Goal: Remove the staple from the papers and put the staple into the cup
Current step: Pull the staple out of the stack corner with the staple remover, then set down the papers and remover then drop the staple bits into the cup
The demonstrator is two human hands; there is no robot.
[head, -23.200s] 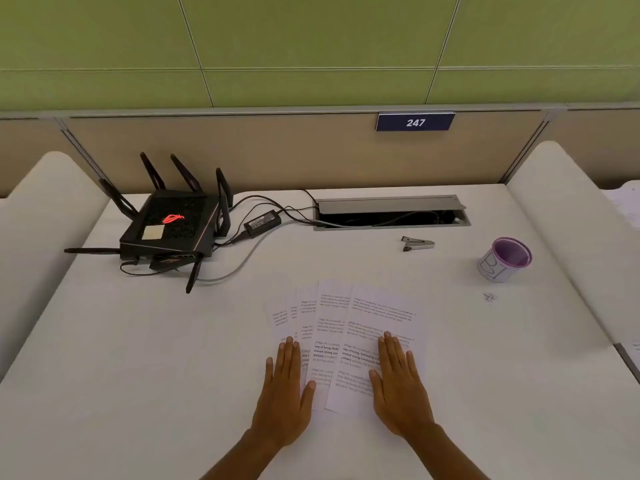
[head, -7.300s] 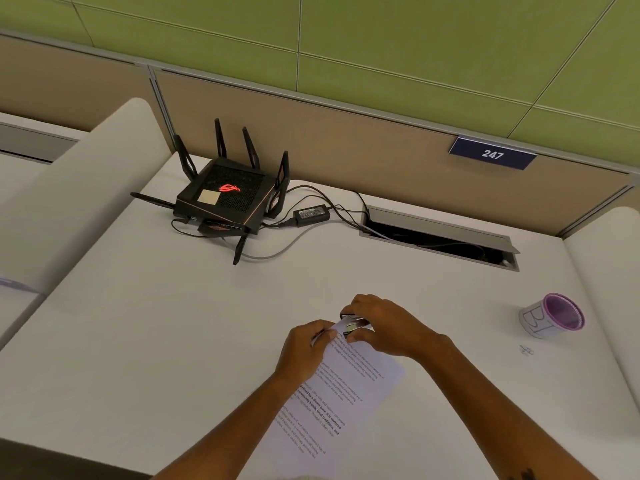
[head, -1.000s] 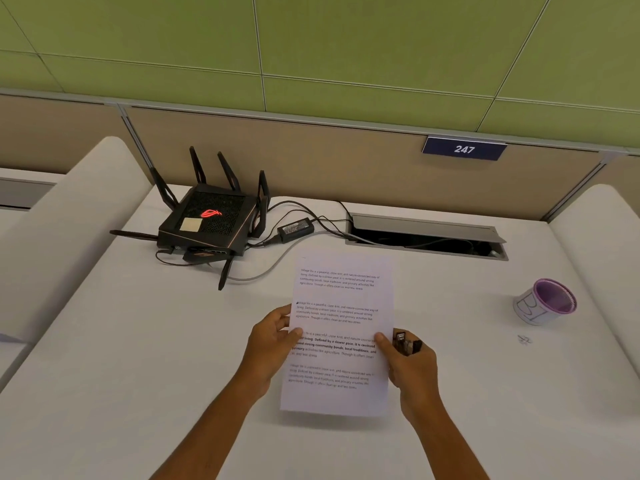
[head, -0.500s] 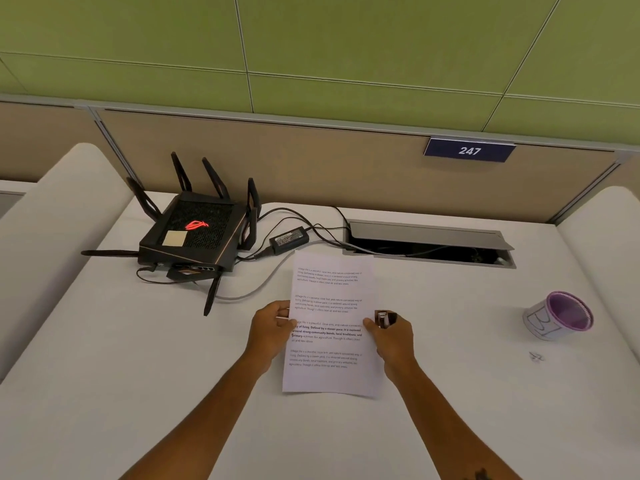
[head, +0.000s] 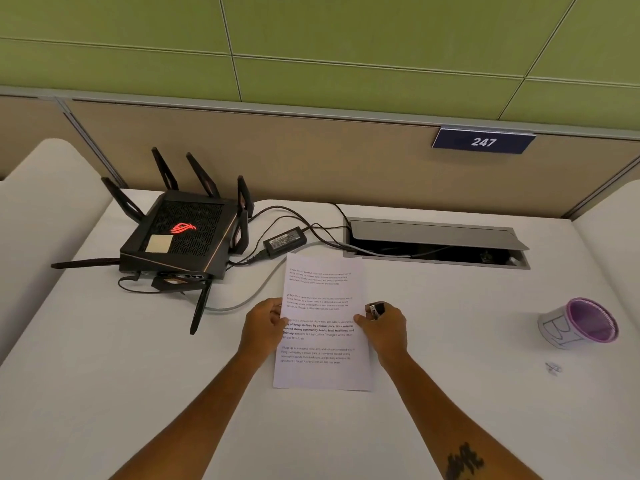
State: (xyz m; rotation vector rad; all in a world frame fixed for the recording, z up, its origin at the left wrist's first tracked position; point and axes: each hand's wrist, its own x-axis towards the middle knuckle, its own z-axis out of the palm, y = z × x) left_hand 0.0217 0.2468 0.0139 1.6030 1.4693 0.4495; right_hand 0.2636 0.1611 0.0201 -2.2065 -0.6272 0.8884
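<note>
Near the middle of the tabletop [head: 104, 393] lay the papers [head: 322, 327], flat and lengthwise, with the left hand [head: 265, 327] pinching their left edge and the right hand [head: 386, 329] pinching the right edge while its curled fingers also held a small dark staple remover [head: 375, 309]. Whether the staple was still in the sheets could not be told; none showed on the top page, though a tiny bent bit of metal [head: 553, 368] lay on the bare surface just in front of the purple-rimmed cup [head: 578, 323], well to the right. If that was the staple, the likely slip was losing it: it was small, pale against a pale top, and a sweep of the forearm or a sliding sheet could have flicked it away. Picking it up with the remover in the same grip risked fumbling both. The light cup could have tipped if knocked. A black router [head: 180, 237], its power brick [head: 284, 240] and cables sat behind the sheets, beside an open cable hatch [head: 436, 242], none of them between hand and cup.
</note>
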